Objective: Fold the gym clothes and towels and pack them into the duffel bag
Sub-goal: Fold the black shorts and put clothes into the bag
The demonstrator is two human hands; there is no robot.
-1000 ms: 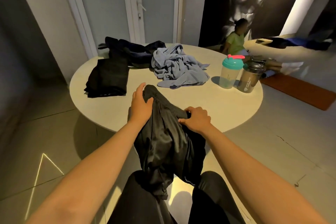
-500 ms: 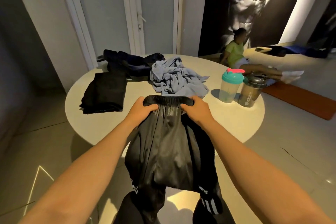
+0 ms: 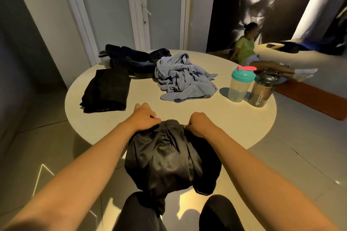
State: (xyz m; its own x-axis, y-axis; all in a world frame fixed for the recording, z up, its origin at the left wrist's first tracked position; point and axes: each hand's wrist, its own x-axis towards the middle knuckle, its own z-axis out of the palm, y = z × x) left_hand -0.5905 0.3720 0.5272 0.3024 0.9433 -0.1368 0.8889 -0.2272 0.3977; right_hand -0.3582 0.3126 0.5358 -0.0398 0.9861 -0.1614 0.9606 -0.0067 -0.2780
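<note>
While the black shorts (image 3: 169, 157) hang over the near edge of the round table (image 3: 216, 124), their waistband is gripped by the left hand (image 3: 143, 118) and right hand (image 3: 200, 123).

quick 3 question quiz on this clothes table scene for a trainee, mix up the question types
1. True or false: the left hand and the right hand both grip the waistband of the black shorts.
2. Multiple choice: the blue-grey towel on the round table is A) folded flat, B) crumpled in a heap, C) rolled into a tube.
3. Short answer: what stands just right of the teal-lidded shaker?

Key: 1 true. 2 B. 3 a dark shaker bottle.
</note>
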